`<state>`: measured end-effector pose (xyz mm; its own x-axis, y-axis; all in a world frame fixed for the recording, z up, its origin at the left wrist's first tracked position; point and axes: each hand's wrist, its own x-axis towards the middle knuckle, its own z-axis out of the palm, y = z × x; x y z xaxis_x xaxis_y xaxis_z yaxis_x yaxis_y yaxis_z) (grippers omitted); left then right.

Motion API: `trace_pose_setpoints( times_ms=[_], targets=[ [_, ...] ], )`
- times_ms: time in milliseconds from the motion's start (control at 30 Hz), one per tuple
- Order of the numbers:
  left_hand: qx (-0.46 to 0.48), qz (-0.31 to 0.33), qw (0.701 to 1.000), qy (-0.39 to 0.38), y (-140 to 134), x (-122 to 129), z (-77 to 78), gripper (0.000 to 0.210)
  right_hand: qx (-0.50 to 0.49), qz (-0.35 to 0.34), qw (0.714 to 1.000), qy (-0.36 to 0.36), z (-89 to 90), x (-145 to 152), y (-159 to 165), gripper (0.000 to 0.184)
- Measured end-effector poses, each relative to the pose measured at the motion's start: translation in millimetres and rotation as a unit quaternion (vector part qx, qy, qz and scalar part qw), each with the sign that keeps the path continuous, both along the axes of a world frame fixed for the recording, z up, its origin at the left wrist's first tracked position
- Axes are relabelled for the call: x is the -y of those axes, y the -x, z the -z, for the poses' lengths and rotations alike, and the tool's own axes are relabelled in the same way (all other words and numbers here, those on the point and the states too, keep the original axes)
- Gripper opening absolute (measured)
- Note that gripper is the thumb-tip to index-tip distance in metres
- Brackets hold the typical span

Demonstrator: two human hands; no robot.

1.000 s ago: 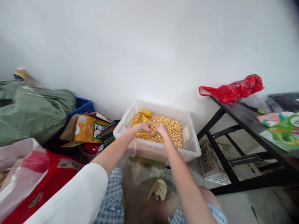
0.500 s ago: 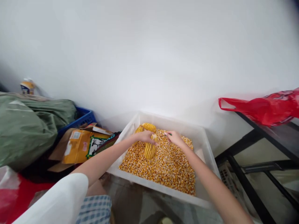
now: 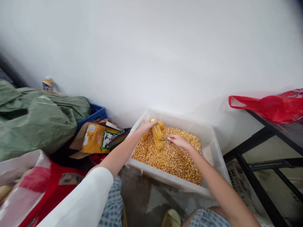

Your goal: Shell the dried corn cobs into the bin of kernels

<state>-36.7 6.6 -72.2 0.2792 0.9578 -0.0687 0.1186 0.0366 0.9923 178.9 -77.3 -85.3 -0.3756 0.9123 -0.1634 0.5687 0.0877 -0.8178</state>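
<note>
My left hand [image 3: 148, 125] is closed around the upper end of a yellow corn cob [image 3: 157, 136], which stands tilted over the loose kernels. In my right hand [image 3: 177, 141] is a thin rod-like tool [image 3: 164, 139] with a bit of green near the fingers; its far end meets the right side of the cob. Most of its handle is hidden by the fingers. Behind the held cob lies another cob [image 3: 162, 125], and one more [image 3: 145, 136] shows under my left wrist. Loose corn kernels [image 3: 175, 160] fill much of a white plastic tub [image 3: 214, 142].
Against the white wall, a black metal frame [image 3: 254, 143] carries a red plastic bag [image 3: 272, 107] on the right. To the left are a yellow carton [image 3: 94, 138], a blue crate [image 3: 98, 113], green cloth [image 3: 47, 123] and a red-and-white sack [image 3: 44, 176].
My left hand has shifted to the cob's upper end and tilted it. The tool in my right hand now reaches the cob. The view has swung somewhat left and down.
</note>
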Motion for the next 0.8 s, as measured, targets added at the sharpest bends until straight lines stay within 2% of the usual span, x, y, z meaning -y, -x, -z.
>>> trace_pose_setpoints(
  times_ms=[100,300,467,633,800],
  targets=[
    [0.053,-0.021,0.998,0.024,3,2,3.7,0.025,0.006,-0.007,1.000,-0.029,-1.9,4,4,0.033],
    [0.157,-0.052,0.985,0.051,0,3,5.5,0.026,0.020,-0.017,1.000,-0.010,-10.8,13,4,0.037],
    [0.196,-0.071,0.974,0.086,-3,3,7.0,0.020,0.114,0.000,0.989,-0.098,-22.5,21,14,0.031],
    [0.224,-0.066,0.971,0.058,-4,7,3.3,0.018,0.172,0.008,0.972,-0.162,-26.2,28,27,0.034],
    [0.226,-0.052,0.972,0.037,-5,9,2.9,0.027,0.261,-0.011,0.947,-0.186,-30.0,27,37,0.034]
  ],
)
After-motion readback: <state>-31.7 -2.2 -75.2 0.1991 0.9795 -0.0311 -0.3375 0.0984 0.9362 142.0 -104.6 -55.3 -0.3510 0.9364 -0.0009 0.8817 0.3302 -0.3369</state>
